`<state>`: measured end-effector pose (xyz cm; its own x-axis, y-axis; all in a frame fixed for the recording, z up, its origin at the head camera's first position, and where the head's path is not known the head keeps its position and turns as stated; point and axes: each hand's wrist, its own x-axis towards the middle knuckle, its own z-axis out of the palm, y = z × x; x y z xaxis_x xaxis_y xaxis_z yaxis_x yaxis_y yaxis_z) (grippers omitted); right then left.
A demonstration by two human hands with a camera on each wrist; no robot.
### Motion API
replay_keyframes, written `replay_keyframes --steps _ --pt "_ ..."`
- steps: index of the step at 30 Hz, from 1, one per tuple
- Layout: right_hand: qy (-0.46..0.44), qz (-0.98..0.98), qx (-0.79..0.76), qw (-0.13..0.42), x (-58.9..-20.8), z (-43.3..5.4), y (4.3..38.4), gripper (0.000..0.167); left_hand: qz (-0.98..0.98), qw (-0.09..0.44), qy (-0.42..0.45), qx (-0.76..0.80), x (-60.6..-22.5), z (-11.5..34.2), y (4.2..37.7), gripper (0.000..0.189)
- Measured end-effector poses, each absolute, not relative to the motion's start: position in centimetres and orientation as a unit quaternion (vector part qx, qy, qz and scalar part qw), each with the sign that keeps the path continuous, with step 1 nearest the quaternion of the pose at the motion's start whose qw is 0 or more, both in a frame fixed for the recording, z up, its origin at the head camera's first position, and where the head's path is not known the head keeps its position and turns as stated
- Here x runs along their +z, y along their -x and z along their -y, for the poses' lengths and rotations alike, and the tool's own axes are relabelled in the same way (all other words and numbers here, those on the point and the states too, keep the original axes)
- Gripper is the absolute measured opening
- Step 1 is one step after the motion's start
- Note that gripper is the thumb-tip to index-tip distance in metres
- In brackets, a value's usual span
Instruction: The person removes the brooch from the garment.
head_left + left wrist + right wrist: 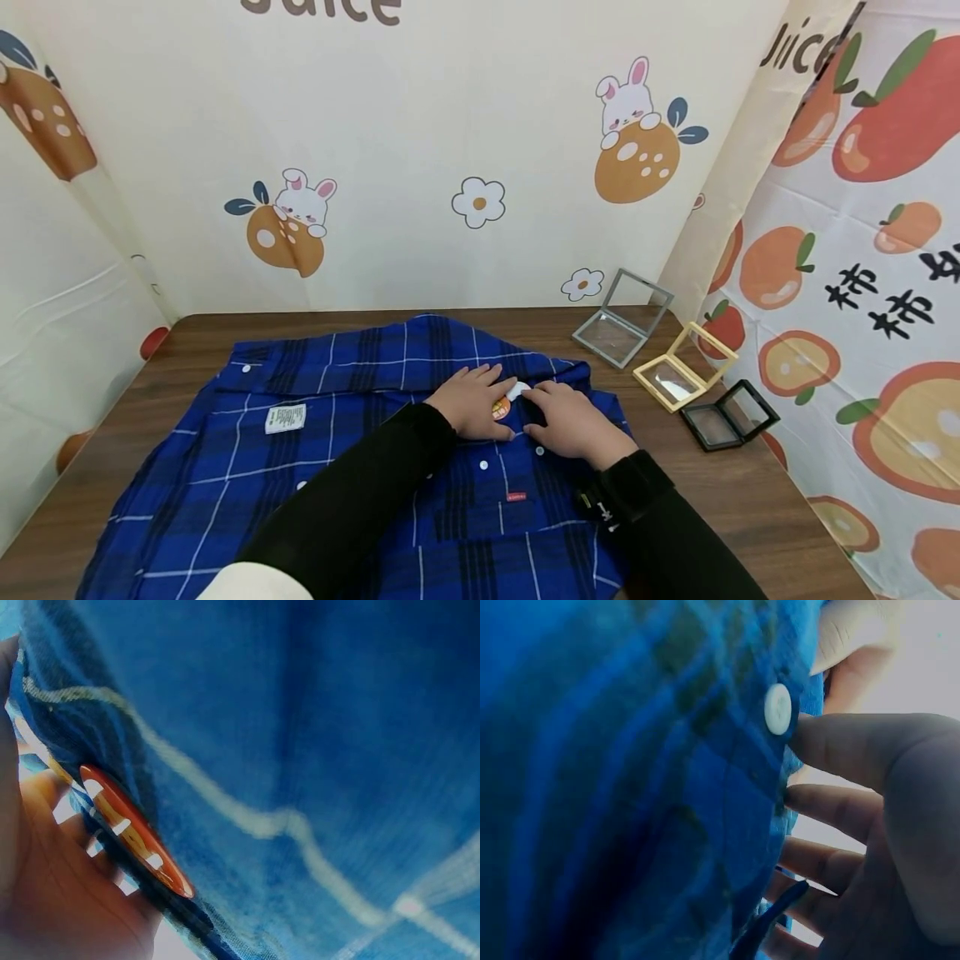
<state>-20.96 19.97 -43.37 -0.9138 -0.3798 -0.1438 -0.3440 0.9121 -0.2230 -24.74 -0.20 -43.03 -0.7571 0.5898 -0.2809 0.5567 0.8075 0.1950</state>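
A blue plaid shirt (247, 500) lies spread on the table. My left hand (471, 404) rests on its upper part, fingers spread. Facing it, my right hand (573, 423) touches the same part with thumb and fingers fairly straight. Between the hands lies a small orange round patch (501, 408) with a white piece (517, 389) beside it. The left wrist view shows the patch (135, 832) edge-on as a red-rimmed oval beside my left hand (71, 877). In the right wrist view, my right thumb (847, 746) touches cloth near a white button (778, 709).
Three small hinged open cases stand on the right of the wooden table (675, 533): a grey one (611, 335), a yellow one (670, 382) and a black one (708, 425). A printed cloth wall (420, 108) rises behind the table.
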Motion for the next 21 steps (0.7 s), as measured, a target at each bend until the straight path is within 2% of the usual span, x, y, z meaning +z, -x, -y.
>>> replay_keyframes --steps 8,15,21 --pt "0.178 -0.977 -0.060 0.102 -43.3 -19.3 20.1 0.061 -0.937 0.163 -0.305 0.048 -43.0 0.2 24.8 0.093" --pt "0.156 -0.977 -0.059 0.135 -43.1 -19.0 19.6 0.063 -0.936 0.167 -0.304 0.054 -43.0 0.3 24.7 0.094" --pt "0.152 -0.977 -0.059 0.137 -43.1 -19.1 19.6 0.063 -0.937 0.172 -0.300 0.058 -42.9 0.2 24.7 0.093"
